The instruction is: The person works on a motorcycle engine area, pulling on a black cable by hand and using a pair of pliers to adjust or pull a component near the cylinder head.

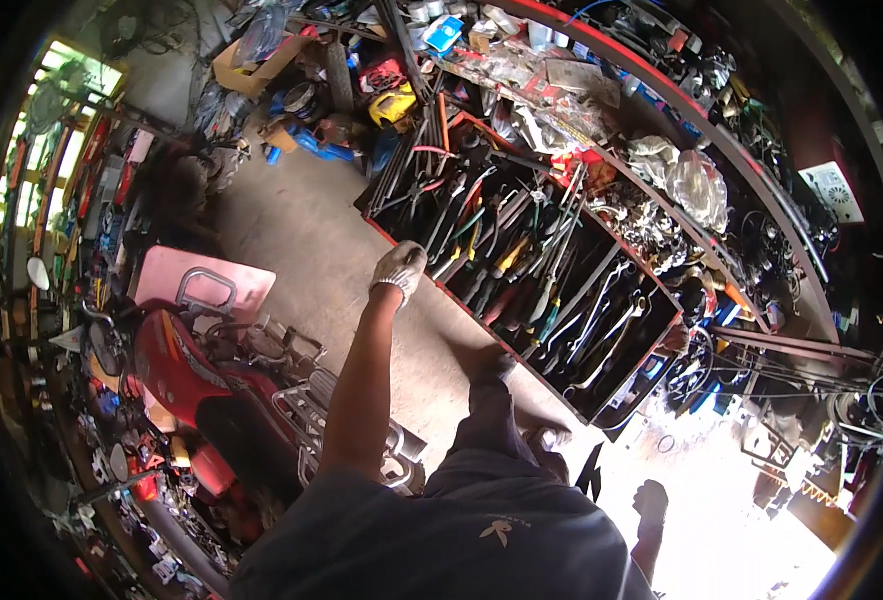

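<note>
My left hand [399, 268], in a pale work glove, is closed with its fingers curled at the near red edge of a wide tool tray [481, 322]. Whether it touches that edge, or has anything inside it, I cannot tell. Pliers, screwdrivers and other hand tools fill the tray, among them yellow-handled pliers [509, 258]. Combination wrenches [616, 318] lie in its right-hand compartment. Low on the right, my right hand [649, 500] hangs away from the tray, dark against the glare. Its fingers look curled into a fist, and what they may hold is hidden.
A red motorcycle [176, 365] with a pink board [204, 280] stands at left. Shelves with plastic-wrapped parts [696, 185] rise behind the tray. A cardboard box [256, 65] and a yellow object [392, 104] are piled at the far end. Metal frames [776, 450] lie at right.
</note>
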